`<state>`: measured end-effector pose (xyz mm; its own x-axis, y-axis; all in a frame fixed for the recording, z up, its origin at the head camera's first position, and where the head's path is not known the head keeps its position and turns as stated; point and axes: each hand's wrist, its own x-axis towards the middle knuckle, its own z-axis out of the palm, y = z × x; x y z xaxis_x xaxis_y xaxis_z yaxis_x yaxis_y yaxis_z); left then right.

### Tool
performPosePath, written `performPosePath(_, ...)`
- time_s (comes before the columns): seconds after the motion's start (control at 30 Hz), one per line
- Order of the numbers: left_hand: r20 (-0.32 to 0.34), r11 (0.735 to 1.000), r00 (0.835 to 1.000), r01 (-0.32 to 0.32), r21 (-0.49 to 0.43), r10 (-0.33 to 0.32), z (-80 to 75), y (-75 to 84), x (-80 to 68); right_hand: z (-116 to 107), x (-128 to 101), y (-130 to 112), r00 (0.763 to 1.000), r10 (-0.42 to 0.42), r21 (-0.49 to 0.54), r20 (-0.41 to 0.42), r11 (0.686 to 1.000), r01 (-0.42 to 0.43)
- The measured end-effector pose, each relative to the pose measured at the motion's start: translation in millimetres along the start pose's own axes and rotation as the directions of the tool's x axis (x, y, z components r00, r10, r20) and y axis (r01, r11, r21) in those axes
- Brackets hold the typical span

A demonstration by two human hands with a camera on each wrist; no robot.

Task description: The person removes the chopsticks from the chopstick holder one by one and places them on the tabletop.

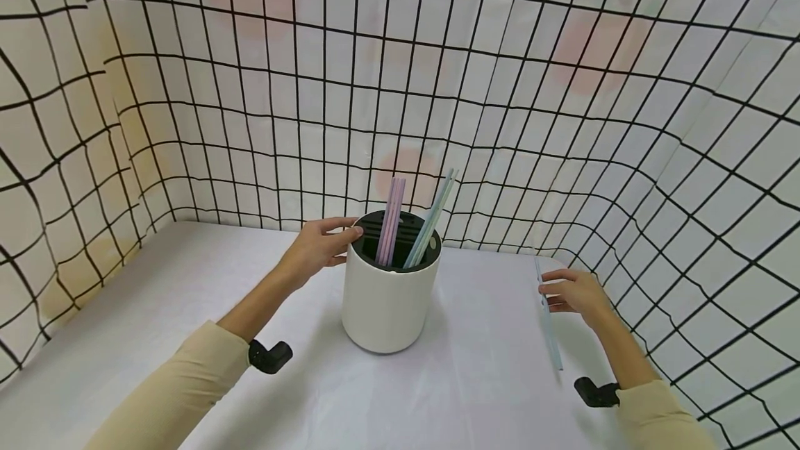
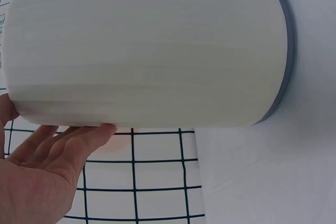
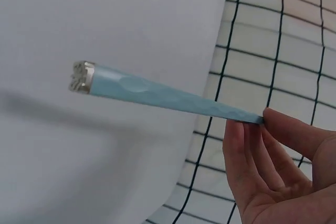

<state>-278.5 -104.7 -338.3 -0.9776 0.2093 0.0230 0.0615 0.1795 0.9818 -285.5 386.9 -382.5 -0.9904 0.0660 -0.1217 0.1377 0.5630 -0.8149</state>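
Observation:
A white round holder (image 1: 386, 304) with a black slotted top stands mid-table. In it lean pink chopsticks (image 1: 391, 221) and pale blue-green chopsticks (image 1: 432, 216). My left hand (image 1: 331, 238) rests straight fingers against the holder's rim on its left side. The left wrist view shows those fingers (image 2: 79, 137) lying flat on the holder's white wall (image 2: 147, 51). My right hand (image 1: 556, 290), near the table's right edge, pinches a light blue chopstick (image 1: 548, 321). In the right wrist view that chopstick (image 3: 157, 93) has a silver end and my fingertips (image 3: 265, 121) pinch it.
The white table (image 1: 156, 311) is closed in by white walls with a black grid (image 1: 500, 89) at the left, back and right. Black wrist mounts (image 1: 270, 356) (image 1: 596, 392) sit on both beige sleeves.

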Motion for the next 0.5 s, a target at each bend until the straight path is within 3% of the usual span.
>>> performPosePath(0.5, -0.001, 1.000, 1.000, 0.005, -0.013, -0.005, 0.4, -0.5, 1.5, -25, -4, 44, 0.997, 0.080, -0.099, -0.020, 0.992, -0.081)
